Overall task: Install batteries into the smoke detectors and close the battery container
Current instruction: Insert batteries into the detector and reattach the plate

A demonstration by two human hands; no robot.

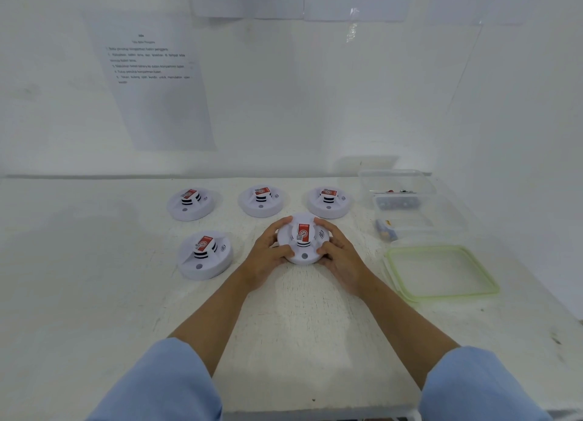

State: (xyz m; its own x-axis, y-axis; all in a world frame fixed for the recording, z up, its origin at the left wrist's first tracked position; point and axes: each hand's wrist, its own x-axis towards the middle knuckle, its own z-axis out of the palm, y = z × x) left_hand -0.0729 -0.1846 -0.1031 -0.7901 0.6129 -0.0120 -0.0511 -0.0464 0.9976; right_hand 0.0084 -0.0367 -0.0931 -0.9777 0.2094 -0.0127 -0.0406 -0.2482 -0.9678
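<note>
Your left hand [268, 253] and right hand [339, 253] grip the near detector [303, 240], fingers curled round its rim. It looks light, rigid, smooth plastic; hold the rim.

Not much legible tbh. The numbered sheet [151, 79] on the wall [315, 105] is blurry, I only catch "kompartemen baterai". Each smoke detector [296, 259] has a red label [303, 231] with a QR code, print unreadable.

Plain white workstation, printed instruction sheets [157, 83] taped to the wall, worn white bench [94, 278], identical smoke detectors [262, 201] laid out
</note>
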